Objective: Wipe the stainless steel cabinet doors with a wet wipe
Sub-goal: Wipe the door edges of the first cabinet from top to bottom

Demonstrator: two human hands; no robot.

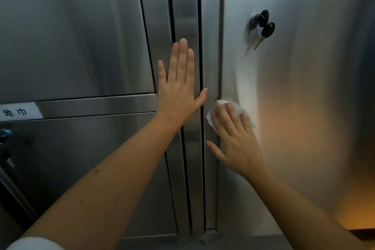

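Two hands, one wet wipe, three steel door panels in view

Counting it up: you've got one wet wipe [238,110] just right of centre frame, flattened against the big right door [304,87] near that door's left edge. There are two smaller doors on the left, an upper one [71,36] and a lower one [101,158], with one white label [18,111] between them. Two black-headed keys sit in the upper right, one in the lock [260,18] and one dangling under it [267,30]. Your right hand [237,144] isn't gripping anything. Its fingers are straight and pressing the wipe onto the steel, with the thumb splayed out lower left. Your left hand [178,87] is open and flat on the centre strip [185,16], fingers pointing up and thumb reaching right across the dark gap. Both forearms are bare and stretched out.
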